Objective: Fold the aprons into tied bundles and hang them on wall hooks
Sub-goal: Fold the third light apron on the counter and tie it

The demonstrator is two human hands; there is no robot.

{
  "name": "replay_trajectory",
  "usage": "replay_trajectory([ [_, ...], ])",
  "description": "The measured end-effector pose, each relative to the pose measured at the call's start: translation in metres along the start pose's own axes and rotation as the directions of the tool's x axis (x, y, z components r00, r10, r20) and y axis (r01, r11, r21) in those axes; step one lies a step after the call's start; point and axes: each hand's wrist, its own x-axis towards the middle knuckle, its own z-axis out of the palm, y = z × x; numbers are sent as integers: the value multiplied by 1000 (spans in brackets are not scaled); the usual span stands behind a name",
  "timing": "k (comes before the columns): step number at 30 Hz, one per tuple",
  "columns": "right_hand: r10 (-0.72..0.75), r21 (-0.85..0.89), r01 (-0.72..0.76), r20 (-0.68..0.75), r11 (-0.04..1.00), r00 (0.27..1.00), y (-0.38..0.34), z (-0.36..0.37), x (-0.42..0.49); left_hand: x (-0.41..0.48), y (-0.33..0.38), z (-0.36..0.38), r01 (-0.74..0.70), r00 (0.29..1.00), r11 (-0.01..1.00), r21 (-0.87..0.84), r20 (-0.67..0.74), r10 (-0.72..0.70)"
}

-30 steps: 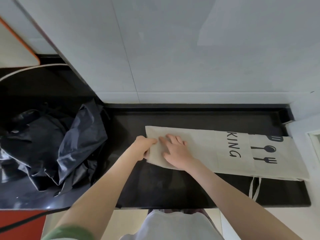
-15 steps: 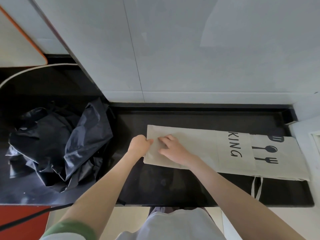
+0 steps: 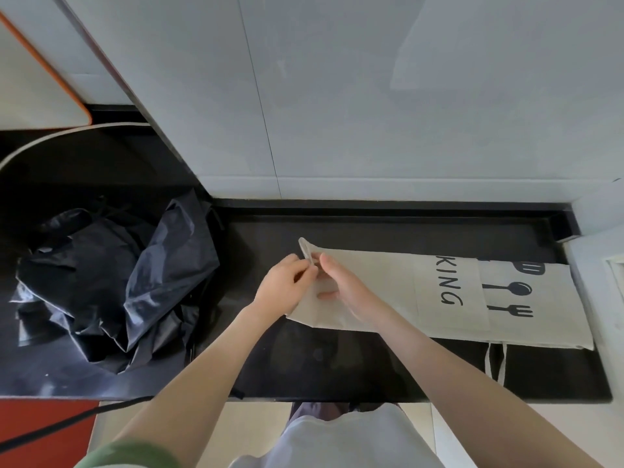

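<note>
Cream canvas apron [image 3: 388, 292] lies folded into a long flat strip on the glossy black table [image 3: 337, 359], with the printed letters "KING" and black spoon and fork shapes toward its right end. Left hand [image 3: 283, 285] pinches the strip's left corner and tips it up off the surface, so the layered edge stands on end. Right hand [image 3: 351, 292] is clamped on the cloth just beside it, thumb on top, one fingertip showing against the weave. The two hands sit close together. Thin woven straps [image 3: 494, 363] dangle over the table's front edge below the apron's right end. Left of the apron, a crumpled shiny black plastic bag [image 3: 135, 282]. Behind the apron, a smooth pale wall [image 3: 371, 113].
</note>
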Motion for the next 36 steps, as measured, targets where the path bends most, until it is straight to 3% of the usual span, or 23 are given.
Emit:
replay_trajectory([
  [3, 2, 104, -6, 44, 995, 999, 0, -9, 1, 1, 4, 10, -169, 979, 985, -31, 107, 172],
  [6, 36, 102, -22, -141, 995, 989, 5, -13, 6, 3, 7, 19, -127, 962, 984, -123, 227, 152],
  [8, 84, -25, -97, -310, 995, 947, 10, -15, 10, 4, 3, 26, -149, 976, 989, 20, 162, 144],
  [11, 54, -301, -187, -399, 935, 915, 16, -20, 11, 4, -3, 35, -213, 977, 938, 272, 64, 203],
  [14, 1, -436, -241, -482, 867, 876, 21, -19, 11, 6, -6, 47, -302, 952, 842, 446, 186, 243],
  [17, -163, -536, -184, -535, 824, 829, 30, -19, 13, 8, -10, 59, -301, 946, 713, 633, 292, 140],
  [19, -361, -733, -124, -465, 669, 808, 38, -22, 11, 8, -12, 64, -288, 949, 653, 700, 301, 96],
  [21, -531, -915, -134, -334, 380, 778, 48, -29, 8, 9, -12, 68, -272, 953, 642, 717, 294, 76],
  [23, -486, -964, -193, -259, 182, 835, 57, -34, 2, 10, -13, 72, -259, 958, 639, 724, 278, 73],
  [25, -440, -978, -182, -206, 98, 874, 66, -37, -6, 9, -13, 75, -245, 962, 643, 725, 262, 71],
  [28, -400, -994, -100, -111, 50, 910, 74, -48, -16, 3, -3, 76, -39, 999, 784, 620, 3, 47],
  [30, -297, -996, -53, -72, 71, 952, 71, -54, -19, 4, 8, 73, 170, 977, 878, 447, -195, -89],
  [31, -250, -994, -41, -66, 102, 966, 69, -57, -20, 8, 14, 71, 259, 956, 902, 345, -223, -189],
  [34, -198, -992, -35, -59, 122, 979, 61, -57, -19, 20, 25, 63, 455, 886, 888, 56, -120, -447],
  [36, -182, -990, -29, -54, 139, 982, 55, -55, -16, 26, 27, 58, 511, 859, 858, -42, -6, -512],
])
